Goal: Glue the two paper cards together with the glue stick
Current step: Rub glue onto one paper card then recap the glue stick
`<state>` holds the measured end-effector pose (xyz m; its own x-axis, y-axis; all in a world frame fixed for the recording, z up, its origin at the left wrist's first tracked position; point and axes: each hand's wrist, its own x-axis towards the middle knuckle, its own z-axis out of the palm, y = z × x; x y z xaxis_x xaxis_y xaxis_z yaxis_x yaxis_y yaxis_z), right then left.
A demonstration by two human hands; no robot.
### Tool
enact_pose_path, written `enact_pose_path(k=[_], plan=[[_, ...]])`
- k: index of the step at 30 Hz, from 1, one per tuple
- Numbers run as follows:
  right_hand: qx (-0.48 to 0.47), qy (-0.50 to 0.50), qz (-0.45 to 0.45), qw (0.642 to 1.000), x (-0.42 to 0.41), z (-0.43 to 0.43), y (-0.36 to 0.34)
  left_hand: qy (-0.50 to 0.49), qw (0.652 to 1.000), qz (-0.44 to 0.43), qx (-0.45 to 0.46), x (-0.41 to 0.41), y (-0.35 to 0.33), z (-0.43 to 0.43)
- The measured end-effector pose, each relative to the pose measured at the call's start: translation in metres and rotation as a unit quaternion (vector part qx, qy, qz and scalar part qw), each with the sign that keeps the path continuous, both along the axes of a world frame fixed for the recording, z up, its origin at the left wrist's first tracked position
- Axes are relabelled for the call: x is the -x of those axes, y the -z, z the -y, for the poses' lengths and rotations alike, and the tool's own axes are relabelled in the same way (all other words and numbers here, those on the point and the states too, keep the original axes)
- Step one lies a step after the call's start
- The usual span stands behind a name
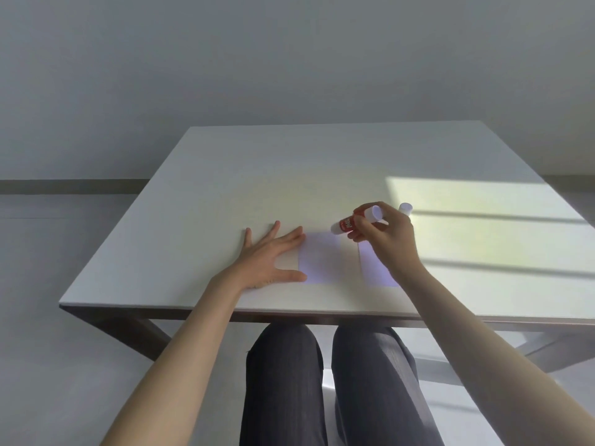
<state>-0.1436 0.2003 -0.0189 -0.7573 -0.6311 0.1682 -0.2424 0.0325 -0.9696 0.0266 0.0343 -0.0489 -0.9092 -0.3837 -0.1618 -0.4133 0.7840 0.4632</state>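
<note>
Two pale paper cards lie side by side on the white table (225, 175). The left card (322, 259) is fully visible; the right card (375, 268) is partly hidden under my right wrist. My right hand (383, 236) holds the red-and-white glue stick (351, 223) tilted above the gap between the cards, its lower end pointing down-left. My left hand (270, 252) rests flat on the table, fingers spread, with the thumb and fingertips touching the left card's left edge. A white cap (405, 209) stands on the table just behind my right hand.
The table's near edge runs just in front of the cards, with my knees (322, 365) below it. A sunlit patch covers the table's right side.
</note>
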Motion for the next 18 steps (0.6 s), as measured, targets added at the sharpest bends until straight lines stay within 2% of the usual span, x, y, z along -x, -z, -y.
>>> enact_pose_path(k=[2, 3, 5, 6, 8, 10, 12, 14, 18], plan=[[0.078, -0.004, 0.138, 0.987, -0.004, -0.006, -0.006, -0.001, 1.0, -0.006, 0.002, -0.001, 0.001, 0.0], [0.122, -0.009, 0.239, 0.963, -0.007, -0.007, -0.009, -0.002, 1.0, -0.007, 0.001, -0.001, 0.001, -0.001], [0.187, -0.014, 0.45, 0.873, -0.02, -0.008, -0.014, -0.007, 1.0, -0.017, -0.017, -0.001, -0.001, -0.001], [0.204, -0.016, 0.528, 0.824, -0.028, -0.009, -0.015, -0.016, 0.998, -0.035, -0.039, -0.001, -0.003, -0.002], [0.221, -0.029, 0.617, 0.754, -0.043, -0.008, -0.015, -0.045, 0.982, -0.123, -0.138, -0.003, -0.012, -0.004], [0.227, -0.049, 0.65, 0.723, -0.056, -0.006, -0.016, -0.067, 0.93, -0.248, -0.263, -0.002, -0.023, -0.012], [0.221, -0.066, 0.662, 0.714, -0.068, -0.002, -0.018, -0.077, 0.886, -0.327, -0.319, 0.003, -0.032, -0.028], [0.206, -0.077, 0.659, 0.719, -0.077, 0.002, -0.018, -0.103, 0.865, -0.369, -0.325, 0.011, -0.034, -0.044], [0.136, -0.099, 0.589, 0.79, -0.082, -0.001, -0.012, -0.16, 0.84, -0.42, -0.304, 0.018, -0.036, -0.046]])
